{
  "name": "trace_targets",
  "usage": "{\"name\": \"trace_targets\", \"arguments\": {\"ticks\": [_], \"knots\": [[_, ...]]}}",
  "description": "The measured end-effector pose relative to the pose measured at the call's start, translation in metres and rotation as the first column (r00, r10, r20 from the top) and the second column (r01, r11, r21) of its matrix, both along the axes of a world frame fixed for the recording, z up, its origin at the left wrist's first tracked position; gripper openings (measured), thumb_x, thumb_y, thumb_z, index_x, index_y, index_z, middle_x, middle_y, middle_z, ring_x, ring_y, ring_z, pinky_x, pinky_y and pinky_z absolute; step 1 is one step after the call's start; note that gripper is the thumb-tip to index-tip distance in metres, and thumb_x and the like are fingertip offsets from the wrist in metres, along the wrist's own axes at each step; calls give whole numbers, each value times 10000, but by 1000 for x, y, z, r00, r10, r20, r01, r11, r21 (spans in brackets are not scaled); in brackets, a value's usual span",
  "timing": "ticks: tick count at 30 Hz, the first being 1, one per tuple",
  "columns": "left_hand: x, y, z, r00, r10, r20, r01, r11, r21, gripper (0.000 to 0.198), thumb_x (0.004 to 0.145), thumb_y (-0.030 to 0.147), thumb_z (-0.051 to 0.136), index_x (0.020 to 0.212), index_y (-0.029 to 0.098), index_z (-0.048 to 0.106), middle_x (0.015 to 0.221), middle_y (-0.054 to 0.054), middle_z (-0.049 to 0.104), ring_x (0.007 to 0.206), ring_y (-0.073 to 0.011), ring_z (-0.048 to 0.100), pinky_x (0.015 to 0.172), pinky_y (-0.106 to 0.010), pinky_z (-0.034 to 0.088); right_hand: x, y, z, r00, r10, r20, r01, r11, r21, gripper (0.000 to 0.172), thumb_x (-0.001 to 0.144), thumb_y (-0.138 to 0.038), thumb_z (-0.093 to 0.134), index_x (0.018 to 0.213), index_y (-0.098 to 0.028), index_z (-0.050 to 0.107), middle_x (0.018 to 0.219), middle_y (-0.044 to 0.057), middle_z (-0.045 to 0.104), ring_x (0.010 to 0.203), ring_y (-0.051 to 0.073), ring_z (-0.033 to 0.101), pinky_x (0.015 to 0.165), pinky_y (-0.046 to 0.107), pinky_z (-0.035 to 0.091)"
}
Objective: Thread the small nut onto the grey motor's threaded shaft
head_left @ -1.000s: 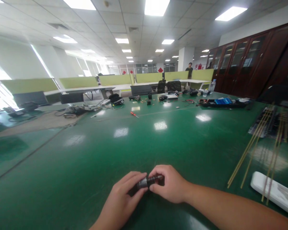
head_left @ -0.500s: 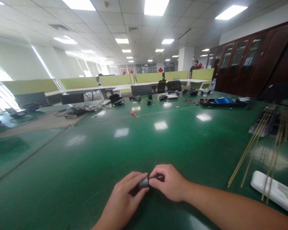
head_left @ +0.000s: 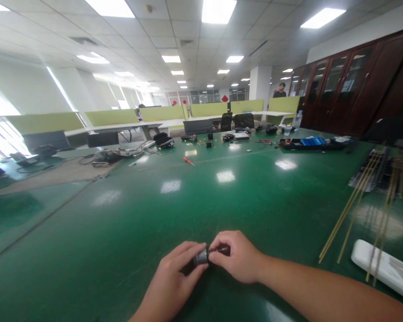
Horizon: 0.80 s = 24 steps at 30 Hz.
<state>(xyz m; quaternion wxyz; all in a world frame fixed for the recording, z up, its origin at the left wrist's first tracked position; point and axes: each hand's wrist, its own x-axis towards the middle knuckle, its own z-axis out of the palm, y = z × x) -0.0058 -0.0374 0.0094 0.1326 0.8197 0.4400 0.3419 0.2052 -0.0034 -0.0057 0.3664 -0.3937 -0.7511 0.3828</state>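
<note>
Low in the middle of the view, my left hand (head_left: pixel 174 275) closes its fingers and thumb around a small grey metallic cylinder (head_left: pixel 201 256). The cylinder lies on its side, one end facing right. At that end my right hand (head_left: pixel 238 257) pinches a thin dark rod-like piece (head_left: pixel 224 250) between thumb and fingers. The rod is partly covered by the fingers, and I cannot tell whether it enters the cylinder. Both hands are over the green tabletop (head_left: pixel 137 214), close together.
A red screwdriver (head_left: pixel 188 160) lies farther up the table. Thin yellowish sticks (head_left: pixel 351 205) and a white device (head_left: pixel 384 266) are at the right. A black tray with blue items (head_left: pixel 312 141), cables and gadgets line the far side. A person (head_left: pixel 280 91) stands beyond the partitions.
My hands and the cylinder keep nearly the same position. More of the dark rod shows beside the right fingers. The distant person has shifted slightly right.
</note>
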Motion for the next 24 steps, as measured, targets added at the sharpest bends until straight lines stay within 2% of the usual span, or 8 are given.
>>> {"name": "trace_targets", "arguments": {"ticks": [24], "knots": [[0, -1, 5, 1000, 15, -1, -15, 998, 55, 252, 877, 234, 659, 1115, 276, 732, 1010, -43, 734, 896, -182, 723, 802, -240, 601, -1, 0, -2, 1000, -12, 9, 12, 1000, 2, 79, 785, -234, 700, 829, -193, 750, 757, 4, 691, 698, 148, 601, 647, 248, 426]]}}
